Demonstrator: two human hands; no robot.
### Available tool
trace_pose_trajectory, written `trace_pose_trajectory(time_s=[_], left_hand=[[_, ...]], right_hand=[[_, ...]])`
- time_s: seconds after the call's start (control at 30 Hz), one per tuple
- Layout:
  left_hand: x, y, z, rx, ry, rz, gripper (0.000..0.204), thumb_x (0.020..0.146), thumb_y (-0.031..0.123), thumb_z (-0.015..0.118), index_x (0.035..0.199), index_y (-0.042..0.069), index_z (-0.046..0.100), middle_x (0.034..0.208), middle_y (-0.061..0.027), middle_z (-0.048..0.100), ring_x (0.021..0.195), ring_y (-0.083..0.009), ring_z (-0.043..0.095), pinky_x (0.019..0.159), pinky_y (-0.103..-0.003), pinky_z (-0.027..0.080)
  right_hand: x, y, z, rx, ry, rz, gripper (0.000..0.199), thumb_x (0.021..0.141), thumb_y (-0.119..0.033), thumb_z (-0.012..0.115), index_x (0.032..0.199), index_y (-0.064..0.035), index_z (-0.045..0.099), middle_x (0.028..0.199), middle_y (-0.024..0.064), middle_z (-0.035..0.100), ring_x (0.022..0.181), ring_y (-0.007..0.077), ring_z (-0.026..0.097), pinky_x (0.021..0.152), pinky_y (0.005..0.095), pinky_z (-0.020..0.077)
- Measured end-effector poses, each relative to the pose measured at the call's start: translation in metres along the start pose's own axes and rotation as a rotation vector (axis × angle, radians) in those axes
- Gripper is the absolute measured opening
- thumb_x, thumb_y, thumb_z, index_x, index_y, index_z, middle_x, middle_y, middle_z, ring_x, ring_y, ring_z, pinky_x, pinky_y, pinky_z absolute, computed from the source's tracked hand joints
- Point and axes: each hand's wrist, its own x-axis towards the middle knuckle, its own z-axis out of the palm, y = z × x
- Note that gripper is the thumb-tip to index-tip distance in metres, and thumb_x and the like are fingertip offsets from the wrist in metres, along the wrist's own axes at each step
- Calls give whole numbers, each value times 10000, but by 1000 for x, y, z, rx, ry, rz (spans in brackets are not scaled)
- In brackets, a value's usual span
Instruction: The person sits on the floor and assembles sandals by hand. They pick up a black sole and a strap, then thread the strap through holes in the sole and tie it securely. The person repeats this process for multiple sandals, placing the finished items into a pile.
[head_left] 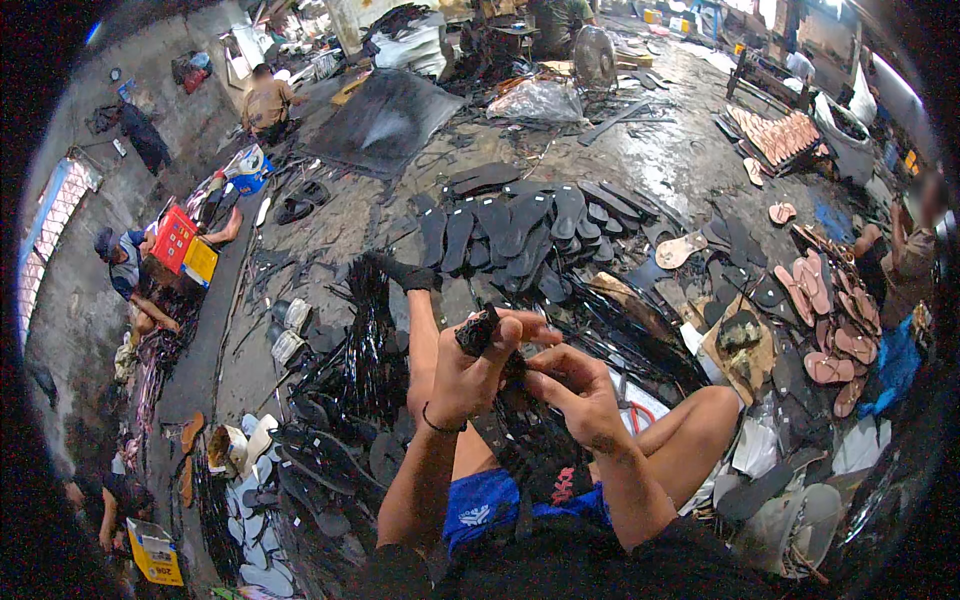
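L hand (462,378): fingers clamped on blk piece (478,333), mid-view.
R hand (585,398): fingertips just beside L hand; can't tell if gripping.
Blk strips (370,340): bundle, L of hands.
Soles (512,222): blk pile, beyond hands.
Fan (595,58): far bkgd.

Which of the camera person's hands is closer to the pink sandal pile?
Right. The right hand is left of the pink sandal pile, not touching; the left hand is even farther left.
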Motion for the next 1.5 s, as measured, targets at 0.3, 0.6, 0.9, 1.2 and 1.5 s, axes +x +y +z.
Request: trace_pose_trajectory(time_s=[0.3,0.6,0.9,1.2,1.5], left_hand=[[-1,-18,14,238,-7,92,164,980,194,612,932,39,631,788,-46,670,657,-90,629,562,-242,475],[46,23,26,-208,239,-50,417,1002,444,558,857,54,585,602,37,452,432,-60,402,392,-240,304],[74,28,-21,-373,204,-113,360,1009,432,546,1002,72,534,630,72,279,472,-33,252,410,-219,210],[88,31,-86,-373,229,-70,321,1006,415,553,987,94,550,638,72,273,467,-36,247,393,-230,212],[52,67,-126,-111,429,60,334,1032,429,485,1012,101,546,625,73,245,458,-31,202,391,-218,189]], right_hand=[[11,-113,-5,-1138,71,-853,726,868,-462,700,1364,4,446,1385,205,467,1273,346,440,1029,427,386],[35,-24,-22,-440,-294,-310,654,887,-150,740,1438,-40,406,1345,94,541,1218,152,513,1013,352,420],[36,-15,-6,-293,-180,-39,153,976,-126,627,1048,9,631,833,-1,620,836,52,570,762,229,472],[-32,3,-40,-601,-129,123,272,1018,-262,523,1002,-18,643,798,147,664,733,232,650,684,358,496],[-86,65,-160,-1380,246,26,167,947,-161,629,1027,-17,659,884,82,663,814,230,640,731,370,493]])
